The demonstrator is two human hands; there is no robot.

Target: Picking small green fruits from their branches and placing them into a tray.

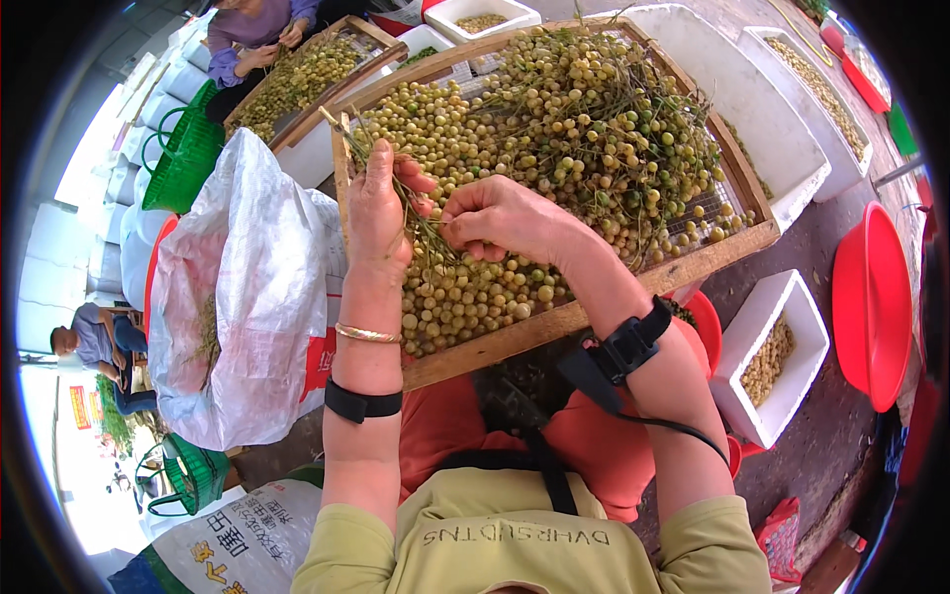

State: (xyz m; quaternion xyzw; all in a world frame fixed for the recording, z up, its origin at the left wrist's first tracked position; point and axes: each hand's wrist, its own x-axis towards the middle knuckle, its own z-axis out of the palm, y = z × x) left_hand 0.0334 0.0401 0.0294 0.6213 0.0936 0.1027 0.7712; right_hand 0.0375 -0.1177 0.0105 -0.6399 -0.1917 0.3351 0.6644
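A wood-framed mesh tray (594,309) in front of me is heaped with small round yellow-green fruits (435,317). Loose fruits cover its left and near parts, and fruits still on their stems (614,129) are piled at the right. Over the tray's left side, my left hand (381,203) is closed around a thin bunch of green fruit stems (424,236), thumb pointing up. Just right of it, my right hand (500,220) has its fingers curled and pinched at these stems. Whatever sits between the right fingertips is hidden.
A white woven sack (237,287) stands left of the tray, near green baskets (188,148). White foam boxes (782,366) and a red basin (871,307) are at the right. Across from me, a person (262,45) works at another fruit tray (307,84).
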